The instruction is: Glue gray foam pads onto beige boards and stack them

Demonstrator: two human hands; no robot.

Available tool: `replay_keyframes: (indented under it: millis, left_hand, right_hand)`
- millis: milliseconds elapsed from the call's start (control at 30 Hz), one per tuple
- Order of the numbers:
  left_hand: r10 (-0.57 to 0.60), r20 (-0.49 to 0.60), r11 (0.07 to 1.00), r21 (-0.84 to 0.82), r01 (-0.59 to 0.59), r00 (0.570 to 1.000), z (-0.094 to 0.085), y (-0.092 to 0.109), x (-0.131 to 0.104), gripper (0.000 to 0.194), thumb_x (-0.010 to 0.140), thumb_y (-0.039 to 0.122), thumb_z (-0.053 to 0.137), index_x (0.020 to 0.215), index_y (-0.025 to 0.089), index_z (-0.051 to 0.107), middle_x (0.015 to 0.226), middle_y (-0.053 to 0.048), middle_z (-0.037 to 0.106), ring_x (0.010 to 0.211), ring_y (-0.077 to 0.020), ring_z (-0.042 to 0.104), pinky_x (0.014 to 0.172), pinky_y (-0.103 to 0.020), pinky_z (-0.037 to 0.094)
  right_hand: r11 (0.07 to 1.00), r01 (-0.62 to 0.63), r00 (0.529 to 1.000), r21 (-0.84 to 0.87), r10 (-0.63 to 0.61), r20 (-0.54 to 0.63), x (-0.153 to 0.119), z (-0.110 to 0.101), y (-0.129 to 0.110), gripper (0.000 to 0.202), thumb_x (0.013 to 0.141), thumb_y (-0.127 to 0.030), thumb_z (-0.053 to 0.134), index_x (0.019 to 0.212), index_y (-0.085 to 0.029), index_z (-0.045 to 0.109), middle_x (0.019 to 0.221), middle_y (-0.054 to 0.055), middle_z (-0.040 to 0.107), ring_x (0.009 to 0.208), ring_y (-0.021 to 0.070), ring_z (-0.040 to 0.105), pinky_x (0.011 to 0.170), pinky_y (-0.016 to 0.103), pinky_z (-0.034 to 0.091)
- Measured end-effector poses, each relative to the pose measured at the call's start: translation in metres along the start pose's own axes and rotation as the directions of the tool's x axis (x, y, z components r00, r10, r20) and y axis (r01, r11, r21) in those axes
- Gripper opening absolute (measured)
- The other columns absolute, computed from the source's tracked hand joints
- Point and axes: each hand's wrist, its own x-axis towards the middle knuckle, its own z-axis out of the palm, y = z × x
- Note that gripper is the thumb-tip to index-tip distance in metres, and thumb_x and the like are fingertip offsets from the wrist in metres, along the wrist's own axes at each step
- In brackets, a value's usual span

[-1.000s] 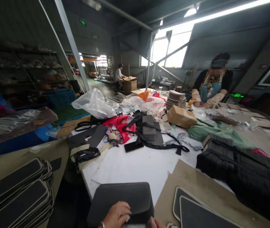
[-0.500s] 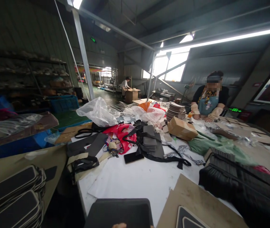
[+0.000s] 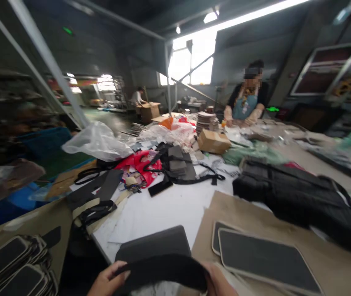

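Note:
Low in the view, my left hand (image 3: pixel 110 280) pinches one end of a black band-like piece (image 3: pixel 166 269), thumb on top. My right hand (image 3: pixel 220 281) grips its other end, so the piece bows upward between them. Motion blur hides whether it is a strap or a bent panel. Just beyond it a dark grey flat panel (image 3: pixel 159 243) with rounded corners lies on the white table top (image 3: pixel 172 205). To the right, a light-edged dark panel (image 3: pixel 264 257) overlaps another on brown board (image 3: pixel 212 238).
Light-edged panels (image 3: pixel 5 255) are stacked at lower left. A black phone (image 3: pixel 160 187), a red bag (image 3: pixel 141 168) and black straps clutter the table's middle. A long black bundle (image 3: pixel 295 197) lies at right. Across the table stands a co-worker (image 3: pixel 246 102) near a cardboard box (image 3: pixel 214 142).
The view has turned right and down. Both hands have come into sight with the black piece bowed between them; before, only a fingertip showed clearly at a dark panel.

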Motion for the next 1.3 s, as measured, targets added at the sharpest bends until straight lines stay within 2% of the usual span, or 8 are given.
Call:
replay_keyframes:
  millis: [67,167,300,467,567,667,867,1300]
  left_hand:
    - [-0.128,0.045,0.982,-0.133,0.133,0.991,0.015,0.011,-0.012,0.037,0.052,0.045,0.074,0.077,0.020,0.068,0.076,-0.001,0.068,0.078,-0.0206,0.062,0.070,-0.027,0.051]
    - [-0.300,0.121,0.916,-0.240,0.321,0.946,0.046,0.024,-0.020,0.036,0.044,0.034,0.081,0.074,0.020,0.066,0.077,-0.001,0.067,0.077,-0.0180,0.061,0.070,-0.025,0.050]
    - [-0.383,0.283,0.897,-0.111,0.427,0.879,0.096,0.033,-0.023,0.033,0.047,0.035,0.079,0.070,0.016,0.064,0.069,-0.001,0.064,0.067,-0.0150,0.057,0.066,-0.025,0.048]
    - [-0.174,0.328,0.975,0.187,0.116,0.929,0.169,0.033,-0.011,0.036,0.055,0.049,0.067,0.060,0.014,0.060,0.055,0.002,0.053,0.054,-0.0106,0.045,0.052,-0.023,0.035]
    - [-0.018,0.335,0.928,0.357,-0.110,0.942,0.209,0.036,0.002,0.033,0.058,0.049,0.059,0.053,0.017,0.054,0.051,0.004,0.047,0.055,-0.0113,0.041,0.054,-0.024,0.032]
    - [0.038,0.334,0.817,0.533,-0.222,0.942,0.236,0.042,0.010,0.029,0.063,0.046,0.054,0.053,0.019,0.051,0.050,0.004,0.046,0.055,-0.0116,0.041,0.056,-0.024,0.031]
    - [0.079,0.329,0.670,0.681,-0.295,0.941,0.254,0.033,0.015,0.026,0.070,0.039,0.051,0.054,0.020,0.045,0.052,0.004,0.046,0.055,-0.0119,0.043,0.059,-0.024,0.032]
    - [0.053,0.295,0.647,0.717,-0.258,0.954,0.256,0.030,0.016,0.025,0.071,0.041,0.052,0.057,0.021,0.054,0.057,0.002,0.057,0.059,-0.0143,0.052,0.061,-0.024,0.038]
  right_hand:
    - [0.999,0.030,0.995,0.011,-0.028,-0.100,-0.032,-0.019,0.004,0.033,0.080,-0.044,0.044,0.098,-0.024,0.063,0.071,0.003,0.063,0.054,0.0147,0.054,0.057,0.024,0.046]
    - [0.981,-0.186,0.966,0.053,0.193,-0.170,-0.075,-0.040,0.020,0.041,0.085,-0.049,0.031,0.100,-0.021,0.057,0.068,0.002,0.060,0.054,0.0146,0.057,0.055,0.025,0.047]
    - [0.873,-0.477,0.813,0.099,0.481,-0.327,-0.128,-0.057,0.057,0.042,0.085,-0.051,0.029,0.104,-0.020,0.051,0.070,0.002,0.062,0.051,0.0154,0.058,0.053,0.027,0.047]
    - [0.804,-0.579,0.704,-0.132,0.412,-0.579,-0.176,-0.093,0.094,0.040,0.080,-0.056,0.035,0.079,-0.021,0.056,0.072,0.006,0.062,0.065,0.0200,0.058,0.061,0.031,0.046]
    - [0.774,-0.574,0.696,-0.270,0.287,-0.658,-0.182,-0.115,0.105,0.049,0.079,-0.062,0.033,0.072,-0.020,0.056,0.072,0.008,0.058,0.069,0.0207,0.054,0.066,0.033,0.044]
    - [0.738,-0.557,0.711,-0.381,0.186,-0.679,-0.178,-0.130,0.115,0.052,0.080,-0.064,0.030,0.071,-0.020,0.055,0.071,0.008,0.054,0.071,0.0206,0.050,0.070,0.034,0.041]
    - [0.640,-0.605,0.739,-0.474,0.229,-0.634,-0.176,-0.134,0.138,0.046,0.083,-0.058,0.028,0.065,-0.021,0.048,0.068,0.005,0.048,0.069,0.0202,0.046,0.067,0.033,0.038]
    - [0.661,-0.630,0.722,-0.408,0.306,-0.620,-0.174,-0.132,0.140,0.028,0.081,-0.041,0.034,0.062,-0.022,0.040,0.067,0.005,0.046,0.068,0.0186,0.046,0.065,0.032,0.038]
